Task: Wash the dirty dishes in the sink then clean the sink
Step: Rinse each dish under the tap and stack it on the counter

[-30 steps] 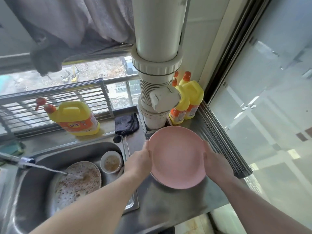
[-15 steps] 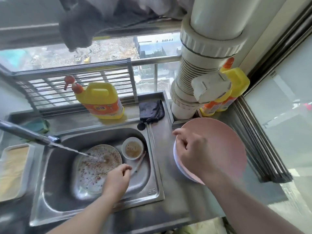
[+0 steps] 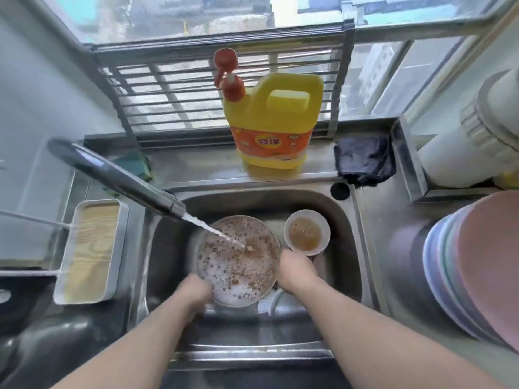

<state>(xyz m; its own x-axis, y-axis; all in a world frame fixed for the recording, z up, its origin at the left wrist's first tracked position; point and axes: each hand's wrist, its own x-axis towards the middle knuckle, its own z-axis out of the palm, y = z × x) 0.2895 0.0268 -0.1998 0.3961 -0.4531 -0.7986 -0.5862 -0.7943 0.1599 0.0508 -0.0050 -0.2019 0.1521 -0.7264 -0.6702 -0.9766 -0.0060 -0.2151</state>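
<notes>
Hands low in the sink (image 3: 346, 248), one at each side of the dirty plate (image 3: 238, 265). Seemed to clasp the plate's right rim with the right hand (image 3: 295, 269), fingers tucked under and out of sight. Could not tell a grip from a touch for the left hand (image 3: 196, 290), smeared by motion at the near-left rim. Lay flat in the basin, speckled with brown crumbs and foam, under the stream from the faucet (image 3: 118, 178). Just beyond, touching or nearly so, sat the small bowl (image 3: 306, 234) of brownish liquid. Risked a wet, slick rim slipping on the lift, knocking that bowl and slopping it over. Might also have splashed water off a tilted plate onto the counter. Farthest back stood the yellow detergent jug (image 3: 275, 122). Carried an orange label with characters too blurred to read.
</notes>
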